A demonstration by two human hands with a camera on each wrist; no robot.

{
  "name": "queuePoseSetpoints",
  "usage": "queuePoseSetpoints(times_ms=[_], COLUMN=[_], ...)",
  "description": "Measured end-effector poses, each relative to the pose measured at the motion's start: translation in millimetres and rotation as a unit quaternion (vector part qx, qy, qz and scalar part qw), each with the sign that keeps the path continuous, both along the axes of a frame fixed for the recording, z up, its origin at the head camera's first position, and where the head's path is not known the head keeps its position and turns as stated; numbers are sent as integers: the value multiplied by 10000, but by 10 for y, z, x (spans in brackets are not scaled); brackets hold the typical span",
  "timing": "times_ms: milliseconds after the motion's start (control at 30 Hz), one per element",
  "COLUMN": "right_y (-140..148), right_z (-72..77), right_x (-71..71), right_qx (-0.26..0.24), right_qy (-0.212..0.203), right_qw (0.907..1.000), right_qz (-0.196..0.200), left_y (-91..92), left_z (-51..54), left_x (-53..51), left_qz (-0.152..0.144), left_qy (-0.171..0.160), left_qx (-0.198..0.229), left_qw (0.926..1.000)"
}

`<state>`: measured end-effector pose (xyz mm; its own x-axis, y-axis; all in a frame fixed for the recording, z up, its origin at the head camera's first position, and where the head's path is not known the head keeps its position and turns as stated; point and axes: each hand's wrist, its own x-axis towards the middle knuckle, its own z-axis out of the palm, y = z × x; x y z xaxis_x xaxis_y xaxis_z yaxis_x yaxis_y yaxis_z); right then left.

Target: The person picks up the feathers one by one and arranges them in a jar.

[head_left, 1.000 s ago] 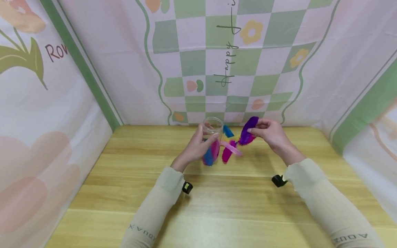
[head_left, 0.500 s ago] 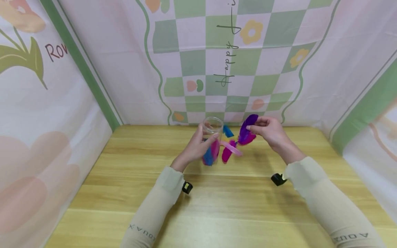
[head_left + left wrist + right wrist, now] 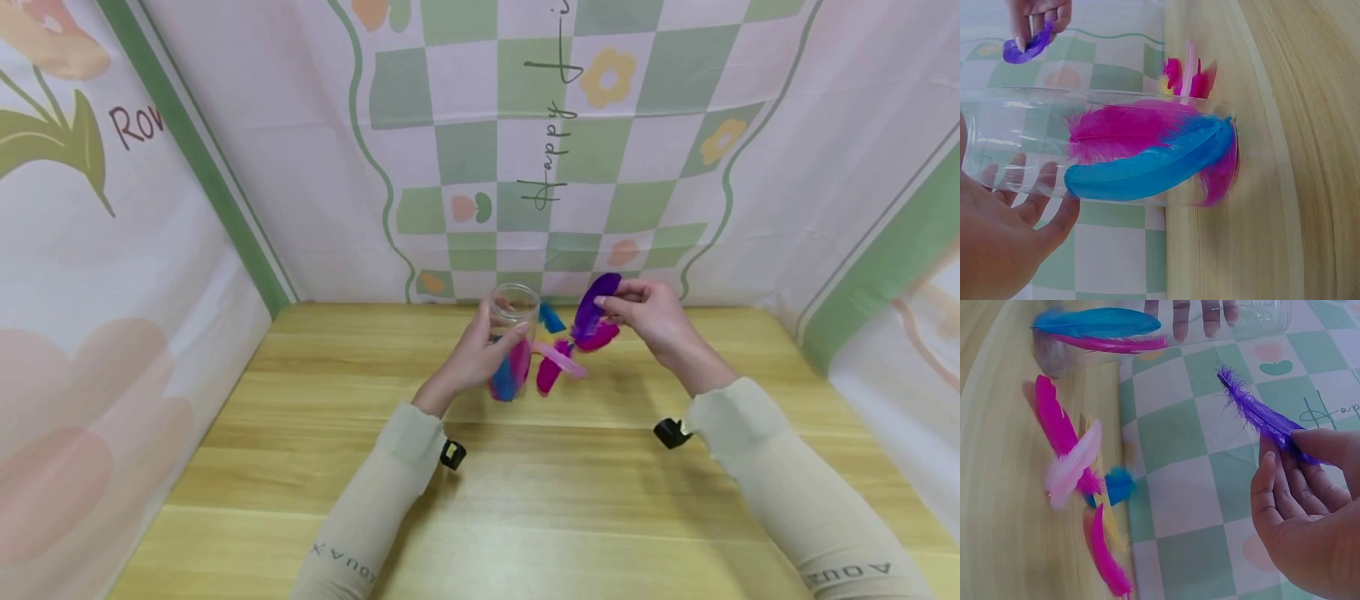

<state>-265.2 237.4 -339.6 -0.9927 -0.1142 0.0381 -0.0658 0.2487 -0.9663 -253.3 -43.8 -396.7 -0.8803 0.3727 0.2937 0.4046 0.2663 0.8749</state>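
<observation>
My left hand (image 3: pixel 480 343) grips a clear jar (image 3: pixel 515 302) that stands upright on the table, fingers wrapped around its side. Inside the jar lie a blue feather (image 3: pixel 1147 165) and magenta feathers (image 3: pixel 1122 131). To the right, my right hand (image 3: pixel 651 321) pinches a purple feather (image 3: pixel 592 308) between thumb and fingers, raised above the table with its quill end towards the jar. Below it on the table are loose feathers: magenta ones (image 3: pixel 1060 422), a pale pink one (image 3: pixel 1075 464), a yellow one (image 3: pixel 1110 515) and a blue one (image 3: pixel 1120 485), partly overlapping.
The wooden table (image 3: pixel 480 500) ends at the back against a checkered cloth (image 3: pixel 525 150). More printed cloth (image 3: pixel 90 292) hangs at the left side. Black wrist cameras (image 3: pixel 453 454) sit under both sleeves.
My right hand has lifted the purple feather slightly and moved it a little to the left, uncovering more of the magenta feather beneath. The left hand and jar stay in place.
</observation>
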Motion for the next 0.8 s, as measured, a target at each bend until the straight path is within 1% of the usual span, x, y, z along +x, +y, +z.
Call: queuePoseSetpoints(times_ms=[333, 600, 800], right_y=[-35, -66, -94], right_z=[53, 94, 121], right_x=[30, 40, 47], right_qx=[49, 104, 74], right_qy=[111, 137, 263], right_qw=[9999, 9998, 9996], right_qz=[-15, 22, 50], left_y=[-4, -4, 2], left_z=[-15, -18, -11], left_x=[-24, -20, -15], left_qz=[-31, -4, 0], left_qy=[29, -16, -18], left_qx=[61, 28, 25], left_qw=[10000, 10000, 10000])
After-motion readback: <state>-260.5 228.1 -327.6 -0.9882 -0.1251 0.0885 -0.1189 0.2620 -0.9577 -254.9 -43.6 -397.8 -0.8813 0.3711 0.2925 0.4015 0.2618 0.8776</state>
